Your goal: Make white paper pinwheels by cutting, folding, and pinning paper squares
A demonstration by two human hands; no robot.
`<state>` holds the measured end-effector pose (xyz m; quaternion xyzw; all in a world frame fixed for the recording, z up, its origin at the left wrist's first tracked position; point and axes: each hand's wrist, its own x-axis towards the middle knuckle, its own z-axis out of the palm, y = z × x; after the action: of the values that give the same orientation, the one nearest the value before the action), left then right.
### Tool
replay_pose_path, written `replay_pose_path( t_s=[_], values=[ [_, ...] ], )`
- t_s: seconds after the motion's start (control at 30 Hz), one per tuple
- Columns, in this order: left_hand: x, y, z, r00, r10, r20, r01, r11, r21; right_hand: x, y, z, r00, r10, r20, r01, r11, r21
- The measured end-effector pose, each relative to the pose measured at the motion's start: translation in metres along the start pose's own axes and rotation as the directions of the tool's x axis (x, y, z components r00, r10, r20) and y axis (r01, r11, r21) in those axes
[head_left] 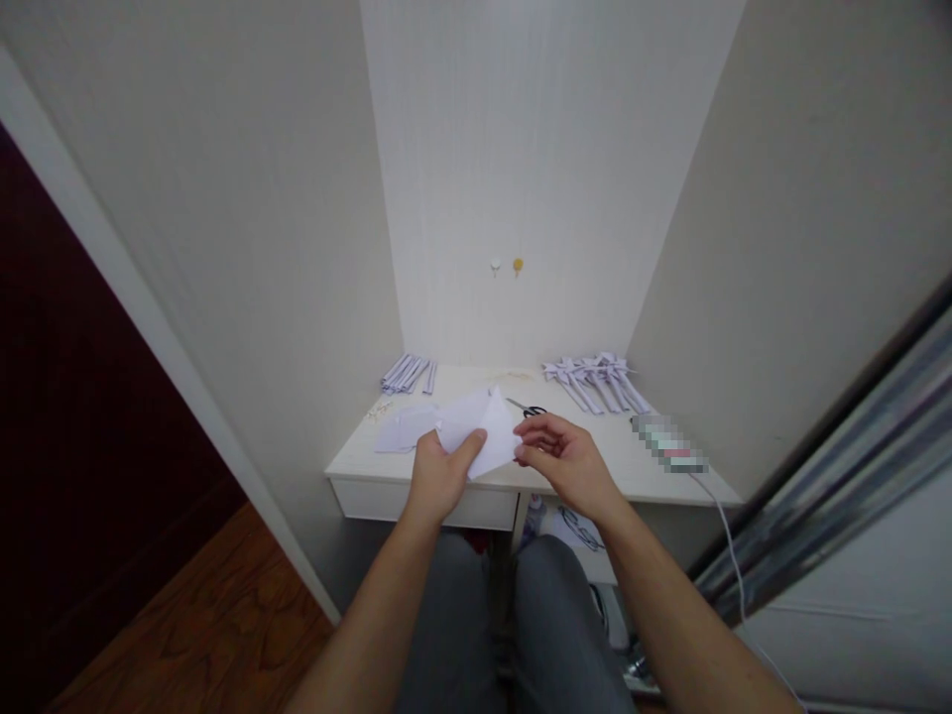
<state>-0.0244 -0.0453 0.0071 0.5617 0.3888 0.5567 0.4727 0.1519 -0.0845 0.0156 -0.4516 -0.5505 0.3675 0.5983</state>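
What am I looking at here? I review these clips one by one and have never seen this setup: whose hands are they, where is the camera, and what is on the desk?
There is no machine: the camera sits on a person's head, looking down at their own two bare hands. The left hand and right hand together hold a folded white paper above a small white desk. On the desk lie scissors, a flat sheet, folded paper strips at back left and finished paper bows at back right. A blurred item with a cable lies at right.

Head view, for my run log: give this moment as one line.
left hand: holds folded white paper | right hand: pinches its right edge | scissors: on desk
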Motion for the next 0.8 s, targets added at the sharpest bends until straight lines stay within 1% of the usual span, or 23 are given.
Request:
replay_pose_path(
  t_s=[0.13, 0.27, 0.63, 0.8],
  values=[
    [-0.007, 0.007, 0.003, 1.0, 0.019, -0.003, -0.02, 1.0, -0.004, -0.01, -0.011, -0.004, 1.0, -0.023, -0.003, 0.022, 0.999, -0.043],
    [-0.013, 0.011, 0.005, 0.999, 0.04, -0.008, -0.04, 0.999, -0.011, -0.016, -0.017, -0.007, 0.999, -0.034, 0.013, 0.034, 0.998, -0.048],
    [-0.025, 0.02, 0.008, 0.994, 0.078, -0.08, -0.077, 0.997, 0.02, -0.015, -0.015, -0.008, 0.998, -0.045, 0.044, 0.044, 0.998, 0.037],
    [-0.039, 0.03, 0.008, 0.986, 0.097, -0.135, -0.093, 0.995, 0.036, -0.018, -0.02, -0.005, 0.995, -0.057, 0.081, 0.052, 0.997, 0.064]
  ],
)
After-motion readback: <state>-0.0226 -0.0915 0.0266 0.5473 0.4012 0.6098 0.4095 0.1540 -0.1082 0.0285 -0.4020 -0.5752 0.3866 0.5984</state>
